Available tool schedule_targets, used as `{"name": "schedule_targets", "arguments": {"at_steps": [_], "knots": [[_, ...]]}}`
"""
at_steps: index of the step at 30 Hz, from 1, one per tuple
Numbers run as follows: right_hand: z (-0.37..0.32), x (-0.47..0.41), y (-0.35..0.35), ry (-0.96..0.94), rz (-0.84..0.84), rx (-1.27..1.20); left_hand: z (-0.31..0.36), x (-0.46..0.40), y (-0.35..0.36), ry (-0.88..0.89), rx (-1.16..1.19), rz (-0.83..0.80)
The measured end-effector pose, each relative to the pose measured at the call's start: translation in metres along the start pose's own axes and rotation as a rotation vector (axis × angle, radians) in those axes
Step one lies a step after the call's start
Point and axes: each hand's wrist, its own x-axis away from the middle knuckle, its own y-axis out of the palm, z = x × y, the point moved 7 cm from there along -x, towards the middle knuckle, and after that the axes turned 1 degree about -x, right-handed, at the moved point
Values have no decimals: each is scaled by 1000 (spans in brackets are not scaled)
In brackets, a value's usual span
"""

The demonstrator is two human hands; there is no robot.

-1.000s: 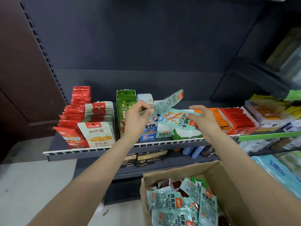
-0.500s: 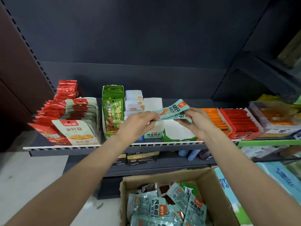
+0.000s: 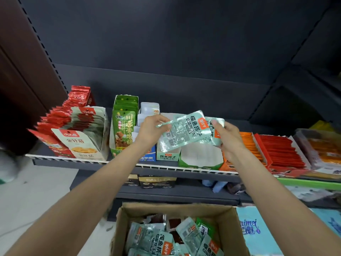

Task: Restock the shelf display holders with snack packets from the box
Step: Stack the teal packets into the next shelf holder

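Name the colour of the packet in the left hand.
Pale mint green packet with an orange label, head view.

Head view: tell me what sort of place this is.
Most likely a small shop's snack aisle. A dark metal shelf with a white wire front rail carries cardboard display holders of packaged snacks, and an open restock box of mint-green packets sits below, with the left hand and right hand each holding one.

Packets [image 3: 184, 133] now tilted face-up

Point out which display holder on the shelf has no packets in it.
The green-and-white display holder, directly below the pale green packets held by both hands. Its white interior shows bare, whereas the neighbouring orange holder and tall green holder are full.
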Motion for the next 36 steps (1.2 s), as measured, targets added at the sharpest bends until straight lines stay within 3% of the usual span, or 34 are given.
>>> {"name": "schedule_targets", "arguments": {"at_steps": [5, 8, 10, 12, 15, 18, 20, 23, 28, 36], "knots": [[-7, -1, 7, -24, -129, 138, 14, -7, 5, 95, -262, 64], [-13, -7, 4, -37, -68, 85, 41, 2, 10, 408, -508, 179], [-17, -13, 1, -42, -14, 14, 48, 9, 31, 555, -689, 49], [-18, -19, 4, -32, -26, -26, 45, 10, 51, 576, -845, -70], [-21, -21, 17, 12, -111, -85, 53, 5, 52, 649, -770, 54], [-22, -28, 30, 13, -209, -111, 49, -13, 29, 490, -578, 165], [-23, -38, 37, -86, -206, 62, 32, -30, 19, 264, -388, 89], [-23, -51, 58, -226, -241, 222, 14, -48, 15, 103, -136, -33], [-16, -76, 74, -231, -189, 210, -2, -69, 1, 4, -108, -65], [-8, -90, 87, -281, -169, 165, -1, -85, -16, 70, -227, 40]]}}
